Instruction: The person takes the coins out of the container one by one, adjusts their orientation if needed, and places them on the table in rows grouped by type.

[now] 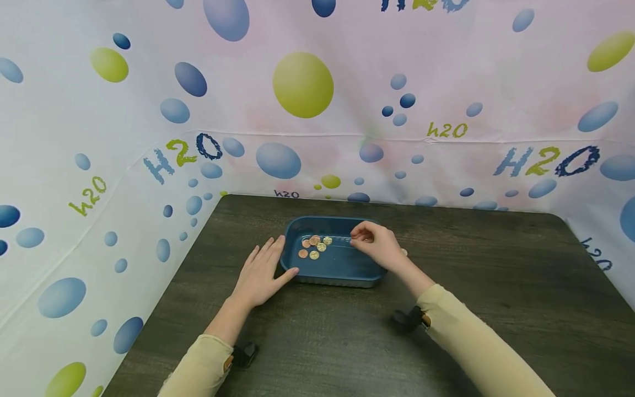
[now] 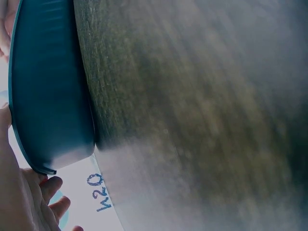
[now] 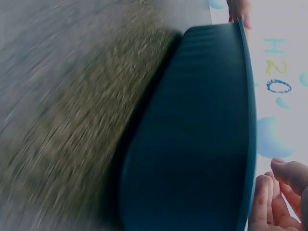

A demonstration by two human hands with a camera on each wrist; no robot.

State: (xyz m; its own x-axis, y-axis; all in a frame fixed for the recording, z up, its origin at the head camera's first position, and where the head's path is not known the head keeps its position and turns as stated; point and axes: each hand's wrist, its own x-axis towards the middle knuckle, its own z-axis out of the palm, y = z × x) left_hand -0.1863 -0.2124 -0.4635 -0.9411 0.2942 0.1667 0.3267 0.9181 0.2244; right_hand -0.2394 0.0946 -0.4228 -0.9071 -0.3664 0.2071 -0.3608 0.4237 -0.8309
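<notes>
A blue rectangular tray (image 1: 342, 270) stands on the dark table. Several copper- and gold-coloured coins (image 1: 315, 255) lie in its left half. At the tray's left end rests my left hand (image 1: 260, 275), fingers extended and spread, thumb near the front corner; the left wrist view shows its fingers (image 2: 52, 187) touching the rim. Over the tray's right part hangs my right hand (image 1: 379, 245), fingers bent and thumb close to them. No coin is visible between the thumb and fingers (image 3: 262, 197) in the right wrist view. One coin (image 1: 404, 252) shows just beyond the right hand, partly hidden by it.
The dark wood-look table (image 1: 486, 264) extends on both sides of the tray. Behind it hangs a white backdrop (image 1: 342, 165) with blue and green spots and H2O lettering. A dark strap device (image 1: 409, 318) sits at the right wrist, another (image 1: 245, 354) at the left.
</notes>
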